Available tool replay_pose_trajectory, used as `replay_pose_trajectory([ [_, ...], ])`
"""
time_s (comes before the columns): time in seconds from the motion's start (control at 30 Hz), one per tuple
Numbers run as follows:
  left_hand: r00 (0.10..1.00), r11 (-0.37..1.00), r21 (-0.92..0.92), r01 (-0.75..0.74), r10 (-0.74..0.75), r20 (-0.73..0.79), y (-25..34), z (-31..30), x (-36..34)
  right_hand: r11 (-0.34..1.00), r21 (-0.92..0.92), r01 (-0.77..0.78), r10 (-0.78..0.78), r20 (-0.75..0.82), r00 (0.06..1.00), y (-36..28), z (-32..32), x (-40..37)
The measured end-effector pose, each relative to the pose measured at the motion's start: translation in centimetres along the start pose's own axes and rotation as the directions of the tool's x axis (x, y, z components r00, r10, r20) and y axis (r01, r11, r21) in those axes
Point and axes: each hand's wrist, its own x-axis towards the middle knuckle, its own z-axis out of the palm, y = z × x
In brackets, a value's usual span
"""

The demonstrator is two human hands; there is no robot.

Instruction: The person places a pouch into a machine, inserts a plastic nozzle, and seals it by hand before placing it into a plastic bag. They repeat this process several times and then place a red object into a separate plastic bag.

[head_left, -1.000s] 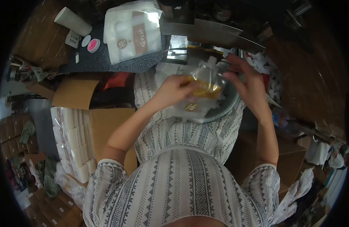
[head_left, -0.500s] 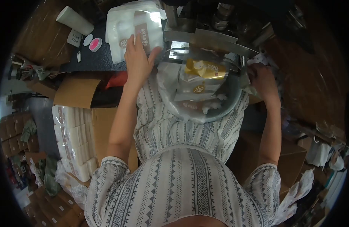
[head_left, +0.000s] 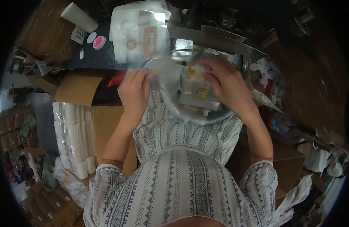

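Observation:
My left hand (head_left: 134,90) grips the lower edge of a clear plastic bag (head_left: 151,66), which is blurred and lifted in front of the stack of clear bags with brown labels (head_left: 138,30). My right hand (head_left: 227,85) is over a metal bowl (head_left: 223,113) on my lap, with its fingertips pinching a small white piece (head_left: 199,69) close to the bag's opening. Inside the bowl lie sealed packs, one with a round gold sticker (head_left: 202,93) and a yellow one partly hidden behind my fingers.
The bag stack rests on a dark mat (head_left: 98,58) with a white cup (head_left: 79,17) and a pink lid (head_left: 99,42). A metal machine bar (head_left: 216,36) runs behind the bowl. White pieces (head_left: 267,73) are piled at the right. An open cardboard box (head_left: 80,89) and stacked white packs (head_left: 72,140) are at the left.
My left hand has pulled a clear bag off the stack toward me. My right hand has come back from the pile at the right to above the bowl, now pinching a white piece.

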Motion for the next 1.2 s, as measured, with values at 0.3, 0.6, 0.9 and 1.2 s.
replay_pose_trajectory([
  [0.3, 0.787, 0.695, -0.558, 0.453, -0.018, 0.617, 3.8, 3.5, -0.4, 0.95, 0.206, -0.233, 0.221, 0.078, 0.972, 2.5, -1.2, -1.3],
  [0.6, 0.518, 0.132, -0.501, 0.855, -0.174, 0.837, 4.7, 8.2, 2.9, 0.815, -0.484, -0.318, 0.239, -0.22, 0.946, 7.5, -6.7, -4.0],
  [0.9, 0.978, 0.931, 0.301, -0.208, 0.201, 0.054, -4.2, 6.6, 0.0, 0.786, -0.399, -0.473, 0.397, -0.262, 0.88, 8.2, -7.3, -4.7],
  [1.2, 0.999, 0.999, -0.03, 0.043, -0.042, 0.027, -0.6, 1.3, -1.3, 0.953, 0.161, -0.257, 0.269, -0.057, 0.961, 0.0, -2.0, -1.7],
])
